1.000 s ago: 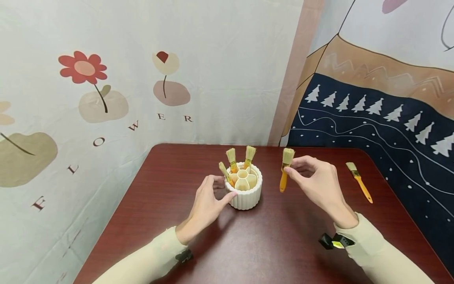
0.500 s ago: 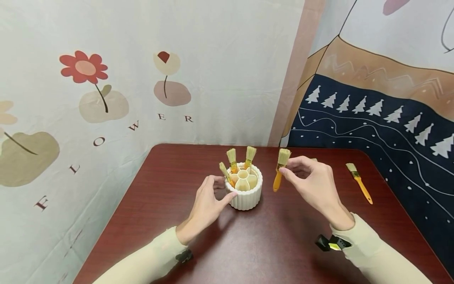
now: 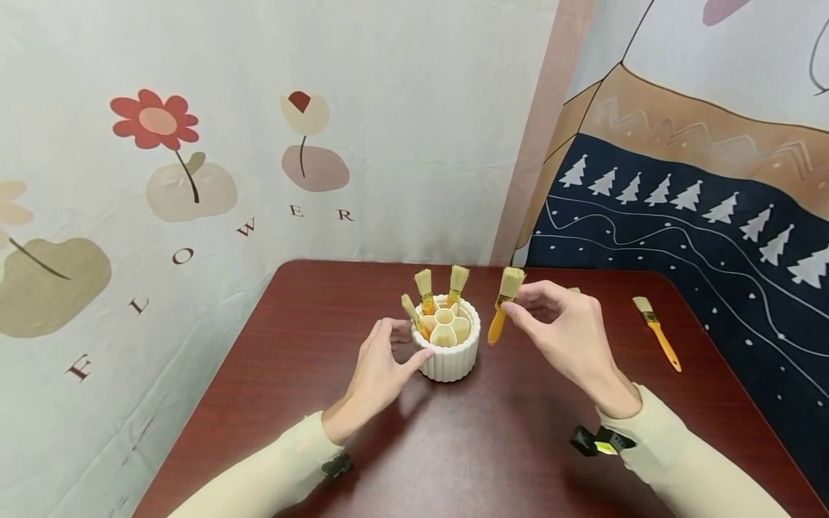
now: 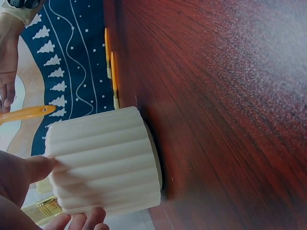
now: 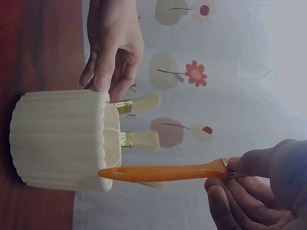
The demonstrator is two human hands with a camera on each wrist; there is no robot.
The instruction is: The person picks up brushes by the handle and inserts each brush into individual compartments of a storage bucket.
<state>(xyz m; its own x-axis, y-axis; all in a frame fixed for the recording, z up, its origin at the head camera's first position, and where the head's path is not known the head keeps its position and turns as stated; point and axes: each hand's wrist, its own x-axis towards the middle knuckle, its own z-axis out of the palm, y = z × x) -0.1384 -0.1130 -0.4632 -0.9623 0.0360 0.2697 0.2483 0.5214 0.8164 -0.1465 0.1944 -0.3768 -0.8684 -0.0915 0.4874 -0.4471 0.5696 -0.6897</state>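
A white ribbed round holder (image 3: 450, 363) with petal-shaped compartments stands upright on the table. My left hand (image 3: 378, 374) grips its left side, thumb at the front rim and fingers round the far side. Three paintbrushes stand bristles-up in its left and back compartments: one leaning left (image 3: 409, 308), one behind it (image 3: 424, 289), one at the back (image 3: 458, 283). Right of the holder, my right hand (image 3: 570, 342) pinches another paintbrush (image 5: 168, 172) near its metal ferrule. That brush is raised, bristles up, its orange handle slanting down toward the holder.
On the dark red table (image 3: 453, 446), a paintbrush (image 3: 657, 334) lies at the right. The left wrist view shows a second lying brush (image 4: 108, 52); in the head view my right hand mostly hides it. Printed cloths (image 3: 401, 129) hang behind the table.
My right hand has moved left toward the holder with its paintbrush, and the brush tilts more. My left hand and the holder have stayed put.
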